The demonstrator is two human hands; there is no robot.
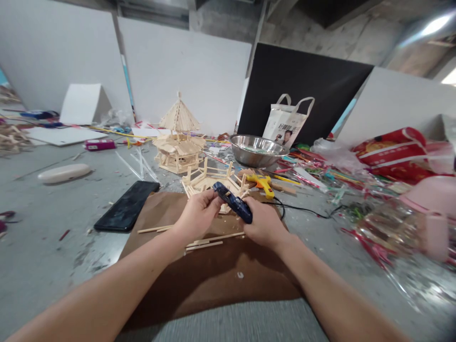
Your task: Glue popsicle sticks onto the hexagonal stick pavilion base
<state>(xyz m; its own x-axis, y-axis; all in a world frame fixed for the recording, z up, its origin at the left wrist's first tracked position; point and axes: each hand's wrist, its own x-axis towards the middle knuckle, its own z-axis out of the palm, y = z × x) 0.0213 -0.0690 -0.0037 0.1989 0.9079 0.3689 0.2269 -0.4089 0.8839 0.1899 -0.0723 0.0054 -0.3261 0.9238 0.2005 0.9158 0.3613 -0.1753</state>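
Note:
My right hand [265, 223] is wrapped round the handles of a dark blue hand cutter [237, 204], its head pointing up and left. My left hand [199, 211] is closed in a pinch beside the cutter's head, on a thin wooden stick [228, 194]; only a short pale bit shows, the rest is hidden by fingers and tool. Just behind both hands stands an open frame of wooden sticks [199, 179], partly covered by them. Several loose sticks [204, 245] lie below the hands on a brown sheet [213, 280].
Behind the frame stands a stick-built pavilion model [178, 152]. A yellow glue gun [262, 184] with a black cord lies to the right, near a metal bowl [258, 151]. A black phone [126, 209] overlaps the sheet's left edge. A pink-lidded jug [427, 209] and scattered scraps crowd the right side.

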